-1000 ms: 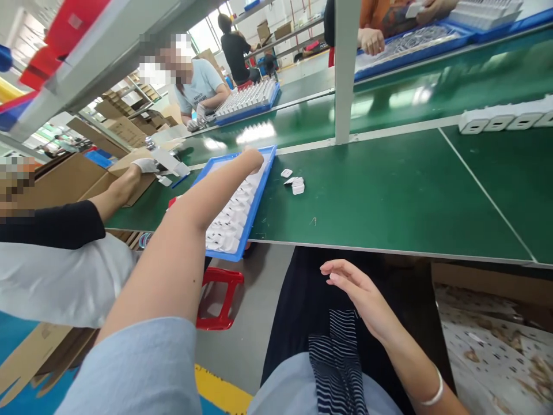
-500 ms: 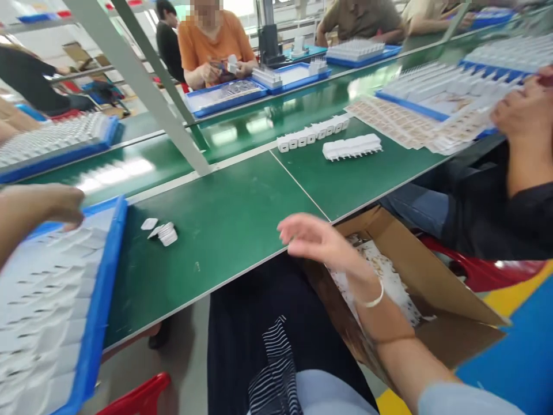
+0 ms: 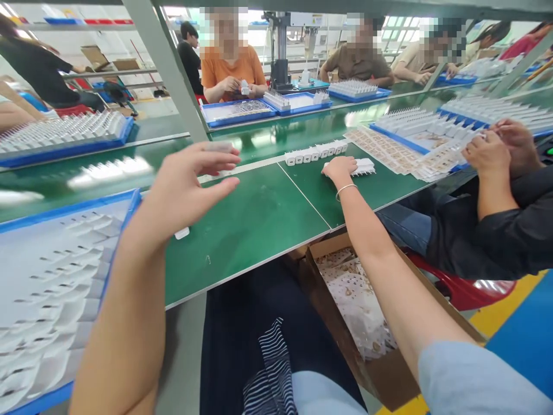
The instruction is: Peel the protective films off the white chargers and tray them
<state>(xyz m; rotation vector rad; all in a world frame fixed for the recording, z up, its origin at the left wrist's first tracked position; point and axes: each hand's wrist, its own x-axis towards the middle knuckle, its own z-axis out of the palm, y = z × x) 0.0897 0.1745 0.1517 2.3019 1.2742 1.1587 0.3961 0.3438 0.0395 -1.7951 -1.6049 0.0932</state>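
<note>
My right hand [image 3: 340, 168] reaches across the green table, its fingers closed over the left end of a short row of white plug housings [image 3: 364, 167] with thin pins. The fingertips are partly hidden. Behind it stands a second, longer row of white housings [image 3: 315, 153]. My left hand [image 3: 194, 176] is raised above the table, thumb and fingers apart. A pale covering or piece shows at its fingertips; which one I cannot tell. Under its wrist, part of a small white flat piece [image 3: 182, 233] shows. At left lies a blue tray [image 3: 135, 199] holding rows of white housings.
A cardboard box [image 3: 395, 377] with white scraps stands below the table edge. To the right, a co-worker's hands [image 3: 496, 144] work beside perforated sheets [image 3: 389, 151] and a blue tray of white parts. A slanted metal post [image 3: 170, 69] rises behind my left hand.
My right hand has moved forward from the table edge onto the near row of housings. My left hand has swung right from over the tray, now covering most of the small white pieces.
</note>
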